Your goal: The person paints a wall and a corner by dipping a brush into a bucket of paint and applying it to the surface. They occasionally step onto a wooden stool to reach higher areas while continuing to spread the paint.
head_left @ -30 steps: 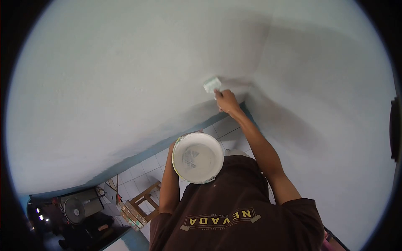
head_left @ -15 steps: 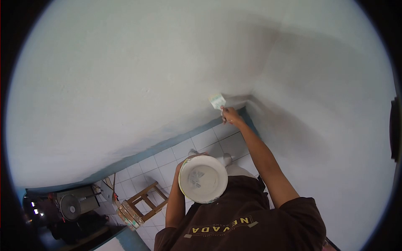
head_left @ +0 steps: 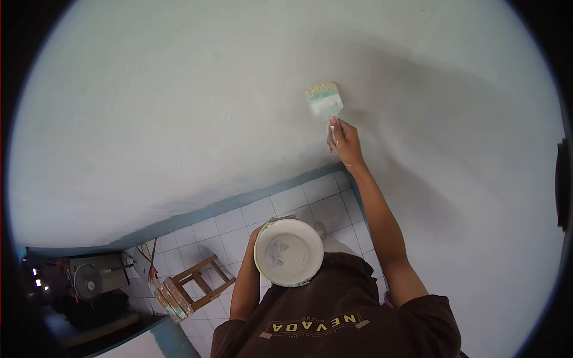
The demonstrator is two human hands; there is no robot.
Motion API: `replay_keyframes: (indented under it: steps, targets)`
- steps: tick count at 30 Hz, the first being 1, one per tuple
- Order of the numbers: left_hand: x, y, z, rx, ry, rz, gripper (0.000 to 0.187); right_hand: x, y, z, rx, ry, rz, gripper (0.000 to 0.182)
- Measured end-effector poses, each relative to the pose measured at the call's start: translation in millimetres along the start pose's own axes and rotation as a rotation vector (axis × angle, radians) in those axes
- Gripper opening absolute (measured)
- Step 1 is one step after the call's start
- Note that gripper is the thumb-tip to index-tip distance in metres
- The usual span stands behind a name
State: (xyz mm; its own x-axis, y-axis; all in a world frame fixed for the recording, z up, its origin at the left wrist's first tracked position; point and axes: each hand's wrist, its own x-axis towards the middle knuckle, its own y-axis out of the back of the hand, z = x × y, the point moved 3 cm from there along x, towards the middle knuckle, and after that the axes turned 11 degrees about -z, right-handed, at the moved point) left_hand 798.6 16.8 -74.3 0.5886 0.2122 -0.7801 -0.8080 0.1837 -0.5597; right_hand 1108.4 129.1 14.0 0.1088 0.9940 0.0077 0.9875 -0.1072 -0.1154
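My right hand (head_left: 347, 142) is closed round the handle of a wide paintbrush (head_left: 326, 104), its pale bristles pointing up against the white wall (head_left: 197, 107). White and green paint smears the brush, and specks of paint mark my fingers. Against my body, my left hand (head_left: 261, 229) supports a white paint bucket (head_left: 315, 253) from its far side; most of that hand is hidden behind the rim. Inside the bucket lies whitish paint with a greyish patch.
A blue band (head_left: 239, 200) runs along the wall's foot above white floor tiles (head_left: 230, 222). To the lower left stand a paint-spotted wooden stool (head_left: 203, 280) and a fan (head_left: 88, 281). A dark object (head_left: 562, 185) is at the right edge.
My right hand has moved the paintbrush up along the wall and slightly right. The bucket stays at my body; the view has shifted a little.
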Motion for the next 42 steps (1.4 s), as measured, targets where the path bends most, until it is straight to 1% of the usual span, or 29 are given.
replay_keyframes:
  steps: [1, 2, 4, 6, 7, 9, 10, 12, 14, 17, 18, 19, 21, 22, 23, 25, 26, 27, 28, 29, 31, 32, 33, 34, 35, 37, 39, 41, 42]
  targets:
    - [6, 5, 0, 0.033, 0.122, 0.007, 0.025, 7, 2, 27, -0.029, -0.007, -0.006, 0.043]
    - [3, -1, 1, 0.036, 0.116, 0.003, 0.025, 12, 4, 56, -0.058, -0.016, -0.013, 0.042]
    - [-10, -19, 5, 0.024, 0.008, 0.007, 0.023, 6, 8, 112, -0.392, -0.139, -0.051, 0.044]
    - [-15, -27, 5, 0.043, 0.020, 0.047, 0.024, -16, 9, 146, -0.380, -0.387, -0.085, 0.044]
    - [-16, -27, 6, 0.060, 0.037, 0.095, 0.026, -19, 11, 167, -0.382, -0.374, -0.086, 0.044]
    - [-3, -10, 4, 0.075, 0.036, 0.076, 0.025, -23, 22, 202, -0.194, -0.651, 0.110, 0.044]
    - [-4, -15, 6, 0.082, 0.054, 0.056, 0.026, -22, 20, 173, -0.198, -0.651, 0.109, 0.044]
    - [-17, -30, 8, 0.055, 0.026, 0.054, 0.026, -12, 15, 102, -0.317, -0.453, 0.038, 0.047]
    - [-21, -31, 10, 0.032, 0.002, 0.057, 0.026, -7, 7, 37, -0.151, -0.255, 0.022, 0.049]
    - [-25, -32, 7, 0.051, 0.042, -0.022, 0.021, -25, -10, -51, -0.178, -0.138, 0.022, 0.049]
    - [-42, -48, 8, 0.078, -0.104, -0.015, 0.022, -30, -15, -73, -0.215, -0.023, 0.038, 0.048]
    - [-55, -61, 10, 0.102, -0.250, -0.006, 0.028, -32, -18, -84, -0.253, 0.090, 0.051, 0.048]
    - [-52, -73, 16, 0.092, -0.269, 0.017, 0.025, -23, -17, -70, -0.368, 0.151, 0.093, 0.048]
    - [-52, -78, 21, 0.095, -0.297, 0.039, 0.039, -19, -14, -59, -0.481, 0.227, 0.141, 0.048]
    - [-52, -77, 21, 0.090, -0.293, 0.036, 0.039, -15, -11, -32, -0.485, 0.222, 0.139, 0.048]
    - [-53, -74, 18, 0.253, -0.221, -0.010, 0.037, -8, -3, 43, -0.348, 0.005, 0.003, 0.051]
    - [-53, -73, 19, 0.250, -0.221, -0.009, 0.037, -12, 0, 69, -0.453, -0.109, -0.012, 0.053]
    - [-53, -69, 20, 0.218, -0.165, 0.087, 0.023, -20, 3, 95, -0.555, -0.222, -0.026, 0.055]
    - [-52, -65, 19, 0.186, -0.108, 0.180, 0.032, -23, 6, 128, -0.518, -0.300, -0.026, 0.056]
    - [-51, -54, 13, 0.178, -0.110, 0.171, 0.032, -27, 11, 151, -0.493, -0.379, -0.028, 0.057]
    - [-40, -37, -1, -0.078, -0.368, -0.168, 0.024, -34, 14, 167, -0.439, -0.548, -0.038, 0.054]
    - [-35, -43, 1, -0.101, -0.381, -0.190, 0.024, -33, 16, 160, -0.472, -0.546, -0.045, 0.054]
    - [-33, -45, 5, 0.033, -0.244, -0.045, 0.026, -32, 13, 148, -0.423, -0.554, -0.001, 0.052]
    - [-35, -43, 10, 0.171, -0.103, 0.105, 0.038, -31, 12, 133, -0.365, -0.560, 0.043, 0.050]
    - [-34, -41, 14, 0.207, -0.039, 0.130, 0.037, -28, 9, 101, -0.375, -0.558, 0.034, 0.050]
    - [-36, -43, 13, 0.187, -0.018, 0.128, 0.035, -14, 2, 30, -0.220, -0.359, 0.051, 0.046]
    - [-38, -39, 14, 0.191, 0.001, 0.121, 0.035, -14, -6, -37, -0.181, -0.210, -0.046, 0.047]
    - [-32, -28, 10, 0.146, -0.226, -0.150, 0.032, -27, -13, -90, -0.176, -0.095, -0.074, 0.046]
    - [-45, -41, 14, 0.154, -0.222, -0.151, 0.032, -33, -22, -110, -0.173, 0.008, -0.109, 0.046]
